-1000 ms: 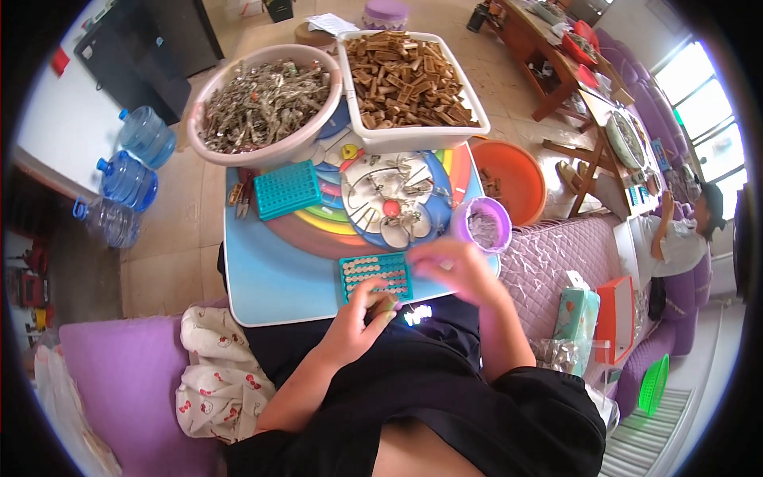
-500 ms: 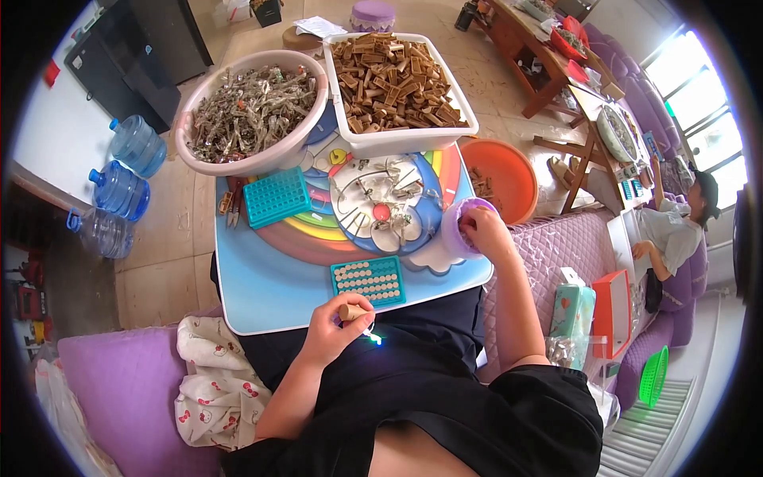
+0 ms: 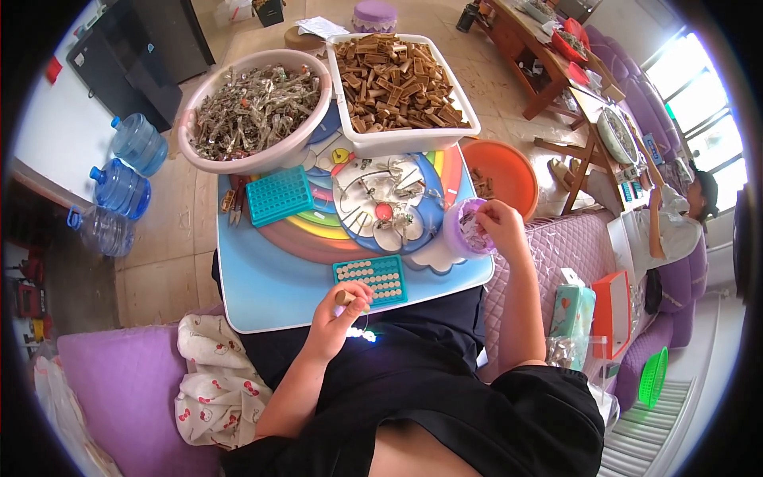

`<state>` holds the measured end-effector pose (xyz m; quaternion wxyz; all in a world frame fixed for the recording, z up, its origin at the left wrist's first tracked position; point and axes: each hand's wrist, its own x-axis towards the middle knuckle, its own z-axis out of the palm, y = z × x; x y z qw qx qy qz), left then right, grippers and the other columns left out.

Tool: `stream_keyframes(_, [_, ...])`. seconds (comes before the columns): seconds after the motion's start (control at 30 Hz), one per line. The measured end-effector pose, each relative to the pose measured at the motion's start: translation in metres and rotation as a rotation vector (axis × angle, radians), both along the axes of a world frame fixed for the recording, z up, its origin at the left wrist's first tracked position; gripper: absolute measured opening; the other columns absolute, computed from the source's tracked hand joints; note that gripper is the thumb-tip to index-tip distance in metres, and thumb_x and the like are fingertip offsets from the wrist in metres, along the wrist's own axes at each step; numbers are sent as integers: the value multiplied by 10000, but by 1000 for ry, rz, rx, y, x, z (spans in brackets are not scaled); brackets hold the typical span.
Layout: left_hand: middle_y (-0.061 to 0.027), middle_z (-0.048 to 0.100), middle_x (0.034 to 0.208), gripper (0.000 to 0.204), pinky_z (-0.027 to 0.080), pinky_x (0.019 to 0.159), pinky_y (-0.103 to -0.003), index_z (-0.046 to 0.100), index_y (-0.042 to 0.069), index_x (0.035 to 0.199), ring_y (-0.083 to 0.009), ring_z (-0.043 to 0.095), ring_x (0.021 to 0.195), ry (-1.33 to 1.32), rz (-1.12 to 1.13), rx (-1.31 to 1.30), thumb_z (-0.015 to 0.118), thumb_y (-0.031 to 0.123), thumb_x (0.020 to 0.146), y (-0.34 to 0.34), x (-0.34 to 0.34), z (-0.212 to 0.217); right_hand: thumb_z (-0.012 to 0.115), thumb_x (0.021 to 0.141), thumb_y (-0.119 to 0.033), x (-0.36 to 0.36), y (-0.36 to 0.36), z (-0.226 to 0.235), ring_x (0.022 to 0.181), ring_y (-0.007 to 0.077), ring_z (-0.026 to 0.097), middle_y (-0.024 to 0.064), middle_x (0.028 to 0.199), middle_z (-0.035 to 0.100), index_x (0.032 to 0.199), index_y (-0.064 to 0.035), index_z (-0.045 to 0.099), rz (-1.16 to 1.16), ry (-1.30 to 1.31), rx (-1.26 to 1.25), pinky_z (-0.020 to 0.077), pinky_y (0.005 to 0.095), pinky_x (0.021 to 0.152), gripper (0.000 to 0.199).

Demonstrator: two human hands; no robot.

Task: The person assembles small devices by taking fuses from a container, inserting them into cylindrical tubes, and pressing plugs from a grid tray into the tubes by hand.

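Observation:
My left hand [image 3: 327, 324] grips a brown cork-shaped stopper [image 3: 344, 298] close to my lap. From it hangs a thin wire with small lit bulbs [image 3: 362, 335], glowing white and blue. Just beyond that hand lies a teal tray [image 3: 388, 265] with rows of small pale discs. Over on the right, my right hand [image 3: 504, 226] is above the rim of a purple tub [image 3: 451, 237], fingertips pinched together. Small pale and clear bits [image 3: 473, 234] lie inside the tub. Whatever those fingertips hold is too small to make out.
At the table's far side stand a pink basin [image 3: 181, 143] of tangled wire lights and a white bin [image 3: 413, 141] of brown stoppers. A second teal tray [image 3: 278, 197] and pliers [image 3: 238, 203] lie left. An orange tub [image 3: 520, 179] is beyond the right edge; another person [image 3: 675, 219] sits farther right.
My right hand has come up out of the purple tub to its rim, uncovering the bits inside. The left hand has tilted slightly, and the lit bulbs have swung left. The other person's arms have moved.

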<state>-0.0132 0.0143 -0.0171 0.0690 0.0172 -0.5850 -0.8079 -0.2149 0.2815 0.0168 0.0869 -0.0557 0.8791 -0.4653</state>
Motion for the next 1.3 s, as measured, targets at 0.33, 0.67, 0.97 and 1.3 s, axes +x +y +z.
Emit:
stream_keyframes(0.33, [-60,468,759,295,384,573,-256,412,41,1136,-110,416,612,-381,-275,592,475,213,905,12,-14,10,494,885,12,48,-36,11,695,120,590,69,839,611,965,18,562,101,-96,-545,487,239,638,105])
stream_keyframes(0.67, [-65,464,810,438,396,586,-252,314,50,1326,-123,424,654,-366,-333,655,409,147,910,13,-11,12,637,754,46,116,-109,12,692,278,605,104,859,634,963,-25,543,503,603,-151,491,339,593,240])
stream_keyframes(0.97, [-41,492,827,382,409,604,-251,359,44,1298,-111,463,685,-349,-256,405,428,151,937,17,-10,12,593,681,-55,115,-106,8,784,280,571,107,832,558,1010,-9,498,701,673,66,468,374,713,345])
stream_keyframes(1.3, [-9,445,725,307,378,537,-220,394,32,1228,-74,416,599,-353,-233,277,421,148,946,14,-12,8,653,733,36,112,-113,6,778,280,630,120,865,631,927,-19,556,571,428,-106,503,326,686,224])
